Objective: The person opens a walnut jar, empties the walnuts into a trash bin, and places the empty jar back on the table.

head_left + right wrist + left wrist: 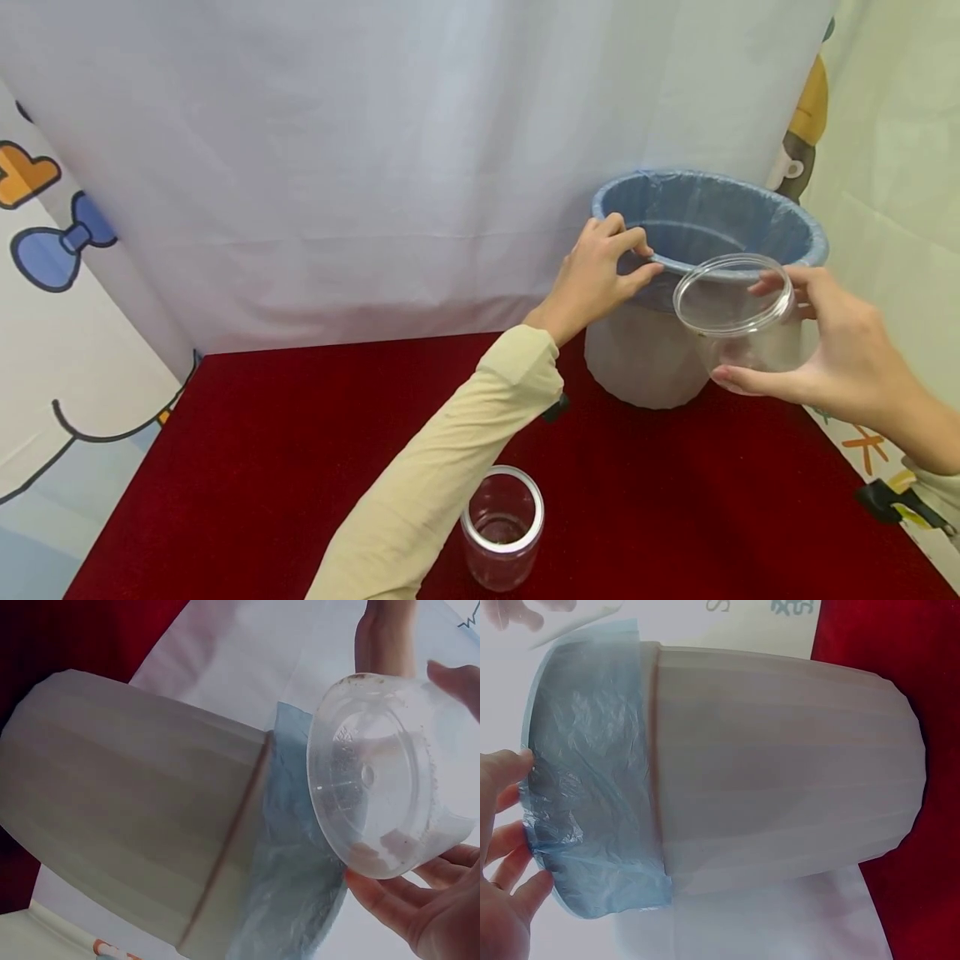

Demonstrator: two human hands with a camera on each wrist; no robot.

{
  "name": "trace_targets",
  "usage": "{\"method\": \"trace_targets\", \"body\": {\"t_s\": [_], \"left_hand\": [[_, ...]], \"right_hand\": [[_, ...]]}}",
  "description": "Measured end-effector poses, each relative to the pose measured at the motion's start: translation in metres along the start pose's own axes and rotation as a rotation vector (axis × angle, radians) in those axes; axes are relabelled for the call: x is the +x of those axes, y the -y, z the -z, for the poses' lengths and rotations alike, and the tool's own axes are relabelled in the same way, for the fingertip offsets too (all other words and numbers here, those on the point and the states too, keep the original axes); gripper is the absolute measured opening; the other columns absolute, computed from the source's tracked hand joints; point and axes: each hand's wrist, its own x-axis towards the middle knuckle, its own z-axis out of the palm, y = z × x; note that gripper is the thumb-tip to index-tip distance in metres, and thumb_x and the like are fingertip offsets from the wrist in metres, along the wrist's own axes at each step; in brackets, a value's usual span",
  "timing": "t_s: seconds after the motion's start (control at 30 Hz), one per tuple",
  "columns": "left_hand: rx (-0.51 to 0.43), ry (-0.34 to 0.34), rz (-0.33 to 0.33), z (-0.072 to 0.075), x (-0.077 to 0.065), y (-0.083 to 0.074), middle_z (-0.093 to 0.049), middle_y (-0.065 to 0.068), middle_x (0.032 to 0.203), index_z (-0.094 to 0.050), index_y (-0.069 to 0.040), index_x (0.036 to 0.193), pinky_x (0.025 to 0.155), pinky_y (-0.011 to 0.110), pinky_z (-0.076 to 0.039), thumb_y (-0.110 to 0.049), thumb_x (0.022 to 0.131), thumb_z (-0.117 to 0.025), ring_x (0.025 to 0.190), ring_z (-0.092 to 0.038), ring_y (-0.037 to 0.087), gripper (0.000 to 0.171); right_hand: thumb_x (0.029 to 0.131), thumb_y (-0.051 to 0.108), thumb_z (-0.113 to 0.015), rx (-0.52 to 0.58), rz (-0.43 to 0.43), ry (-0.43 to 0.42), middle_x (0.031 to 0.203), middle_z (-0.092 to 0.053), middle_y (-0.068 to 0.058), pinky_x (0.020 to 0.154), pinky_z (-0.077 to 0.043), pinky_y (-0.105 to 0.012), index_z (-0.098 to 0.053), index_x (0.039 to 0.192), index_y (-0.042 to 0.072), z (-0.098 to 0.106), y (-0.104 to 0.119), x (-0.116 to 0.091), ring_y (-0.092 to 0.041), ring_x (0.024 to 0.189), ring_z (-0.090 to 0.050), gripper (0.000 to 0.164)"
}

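A pale trash bin (645,350), lined with a blue plastic bag (592,772), stands upright at the back right. My left hand (600,267) holds its near left rim, fingertips on the bag where it folds over the edge. In my right hand (855,342) is a clear plastic jar (375,780), gripped around its side between thumb and fingers. The jar has no lid and is tilted, held in front of the bin's near right rim and overlapping it in the head view. Small dark specks show along its base in the right wrist view.
Near the front of the red-covered table (285,467) stands a second clear jar (501,558) with a white rim, beside the left sleeve (442,467). A white curtain (337,167) hangs behind the table. Printed cloth (892,208) closes off the right side.
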Motion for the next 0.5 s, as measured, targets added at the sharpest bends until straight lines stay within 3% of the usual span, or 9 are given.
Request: {"method": "trace_targets", "body": {"t_s": [0.23, 0.5], "left_hand": [[-0.002, 0.007, 0.009, 0.0, 0.0, 0.0, -0.041, -0.002, 0.088, -0.065, -0.02, 0.094, 0.059, 0.024, -0.036, -0.037, 0.089, -0.065, 0.088, -0.037, 0.014, 0.018], [0.005, 0.008, 0.012, -0.002, 0.001, 0.0, -0.042, -0.002, 0.089, -0.064, -0.02, 0.093, 0.059, 0.024, -0.038, -0.038, 0.089, -0.065, 0.089, -0.037, 0.013, 0.019]], "right_hand": [[0.028, 0.008, -0.095, 0.038, 0.016, 0.013, 0.103, -0.059, -0.002, 0.076, -0.035, -0.006, -0.052, 0.114, -0.005, -0.008, -0.004, -0.002, 0.003, 0.092, -0.049, 0.097], [0.033, 0.003, -0.095, 0.095, -0.028, 0.048, 0.107, -0.058, -0.001, 0.078, -0.035, -0.006, -0.05, 0.121, -0.003, -0.016, -0.006, -0.008, -0.001, 0.095, -0.05, 0.099]]}}
